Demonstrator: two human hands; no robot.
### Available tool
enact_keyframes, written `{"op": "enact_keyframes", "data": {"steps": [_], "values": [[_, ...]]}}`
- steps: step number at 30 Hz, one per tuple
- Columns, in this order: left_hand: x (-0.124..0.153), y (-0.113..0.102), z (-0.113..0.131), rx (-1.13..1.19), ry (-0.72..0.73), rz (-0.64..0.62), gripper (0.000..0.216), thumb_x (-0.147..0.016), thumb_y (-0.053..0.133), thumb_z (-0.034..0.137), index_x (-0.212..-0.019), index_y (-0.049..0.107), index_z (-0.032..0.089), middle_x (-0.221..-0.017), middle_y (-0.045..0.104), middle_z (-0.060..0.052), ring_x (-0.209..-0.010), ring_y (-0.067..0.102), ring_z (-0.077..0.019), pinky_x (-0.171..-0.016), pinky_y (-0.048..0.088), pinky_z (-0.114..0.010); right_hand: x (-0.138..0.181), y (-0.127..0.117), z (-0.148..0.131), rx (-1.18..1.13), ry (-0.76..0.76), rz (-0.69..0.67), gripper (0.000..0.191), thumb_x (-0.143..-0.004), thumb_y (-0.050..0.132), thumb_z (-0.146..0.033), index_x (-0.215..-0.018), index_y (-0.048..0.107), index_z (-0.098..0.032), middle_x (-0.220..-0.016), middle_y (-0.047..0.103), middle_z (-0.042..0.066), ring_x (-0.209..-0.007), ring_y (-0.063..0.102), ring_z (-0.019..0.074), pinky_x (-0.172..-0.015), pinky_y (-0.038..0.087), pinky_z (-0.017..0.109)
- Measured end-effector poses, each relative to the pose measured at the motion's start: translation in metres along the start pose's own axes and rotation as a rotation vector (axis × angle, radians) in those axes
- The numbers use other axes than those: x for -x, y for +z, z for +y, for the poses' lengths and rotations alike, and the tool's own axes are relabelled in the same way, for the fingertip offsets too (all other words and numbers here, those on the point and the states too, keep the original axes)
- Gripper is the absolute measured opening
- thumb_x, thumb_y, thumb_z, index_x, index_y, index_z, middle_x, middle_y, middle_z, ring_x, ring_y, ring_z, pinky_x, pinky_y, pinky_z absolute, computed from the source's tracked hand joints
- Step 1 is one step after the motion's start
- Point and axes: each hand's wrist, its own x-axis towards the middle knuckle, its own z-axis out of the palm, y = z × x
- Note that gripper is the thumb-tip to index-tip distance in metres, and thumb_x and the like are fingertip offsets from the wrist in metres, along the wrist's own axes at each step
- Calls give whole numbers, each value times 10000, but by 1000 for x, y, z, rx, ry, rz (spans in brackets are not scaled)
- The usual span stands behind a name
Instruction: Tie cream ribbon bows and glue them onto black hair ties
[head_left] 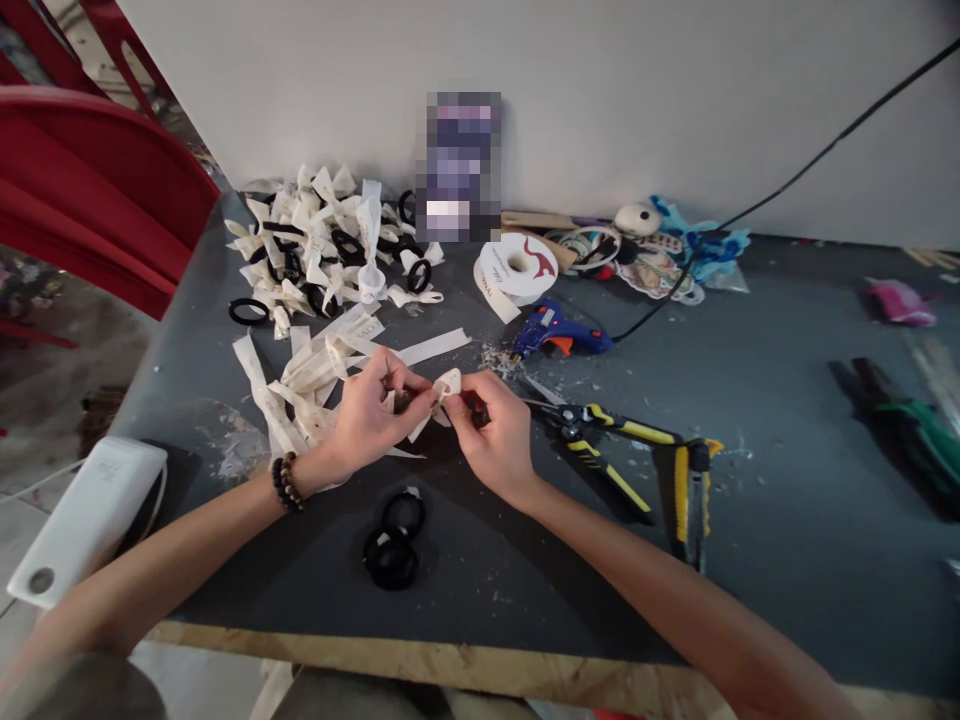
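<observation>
Between my two hands is a cream ribbon, folded into a small loop. My left hand, with a beaded bracelet at the wrist, pinches its left side. My right hand pinches the right side with thumb and forefinger. Cut ribbon strips lie loosely beside and under my left hand. Below the hands, several black hair ties rest on the dark table, some with a whitish spot. To the upper left sits a heap of cream bows on black hair ties.
A ribbon spool and a blue glue gun with a black cord lie behind my hands. Yellow-black scissors and a yellow box cutter are at right. A white power bank juts over the left edge. A pixelated phone-like object leans against the wall.
</observation>
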Motion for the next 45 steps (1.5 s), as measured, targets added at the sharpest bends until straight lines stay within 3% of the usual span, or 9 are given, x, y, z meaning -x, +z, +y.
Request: {"op": "enact_keyframes", "data": {"steps": [6, 11, 15, 24, 31, 37, 40, 45], "values": [[-1, -1, 0, 46, -67, -37, 385, -862, 734, 194, -810, 354, 233, -786, 722, -18, -661, 637, -108, -593, 479, -239, -2, -1, 0, -55, -70, -55, 116, -984, 635, -217, -869, 636, -236, -844, 629, 4, -752, 581, 165, -681, 468, 306], [-1, -1, -1, 35, -82, -55, 372, -865, 722, 179, -803, 358, 226, -755, 677, -2, -650, 582, -91, -565, 419, -215, -2, 0, 2, -57, -52, -49, 139, -987, 623, -213, -849, 631, -228, -833, 616, 7, -754, 574, 169, -685, 465, 311], [-1, -2, 0, 44, -86, -56, 347, -911, 703, 197, -811, 371, 223, -789, 691, -18, -684, 617, -104, -600, 450, -224, -2, 0, 1, -79, -7, -26, 126, -985, 642, -236, -860, 642, -222, -809, 597, -2, -741, 566, 164, -680, 453, 303], [-1, -4, -2, -43, 71, -87, 30, -981, 671, 202, -969, 645, 191, -845, 698, -23, -705, 638, -107, -608, 467, -230, -3, 0, 2, -121, -39, -65, 154, -995, 604, -198, -845, 635, -214, -856, 621, 10, -770, 579, 158, -703, 453, 299], [0, -1, 0, 18, 33, -51, 226, -952, 711, 211, -927, 487, 210, -858, 709, -30, -750, 698, -122, -618, 495, -212, -1, -1, 0, -87, 10, 8, 157, -990, 649, -254, -837, 648, -217, -811, 604, 2, -740, 562, 156, -671, 445, 297], [-2, -2, -1, -34, 116, -87, 88, -974, 689, 195, -994, 604, 192, -856, 701, -25, -724, 675, -115, -629, 506, -220, -1, -1, 2, -100, -4, 21, 119, -990, 656, -267, -880, 682, -229, -847, 643, 10, -762, 591, 166, -676, 468, 305], [-2, -4, -2, -102, 156, -99, 32, -990, 678, 187, -1016, 696, 189, -894, 754, -38, -752, 691, -117, -657, 519, -221, 0, 1, 5, -154, 55, 23, 96, -982, 675, -297, -917, 698, -231, -857, 675, 12, -764, 615, 169, -693, 483, 314], [-3, -6, -1, -113, 135, -113, 119, -1003, 672, 207, -1046, 783, 205, -931, 800, -53, -769, 717, -139, -674, 537, -243, 3, 3, 7, -221, 193, 53, 131, -945, 729, -364, -945, 722, -232, -857, 743, 14, -762, 657, 179, -716, 507, 326]]}}
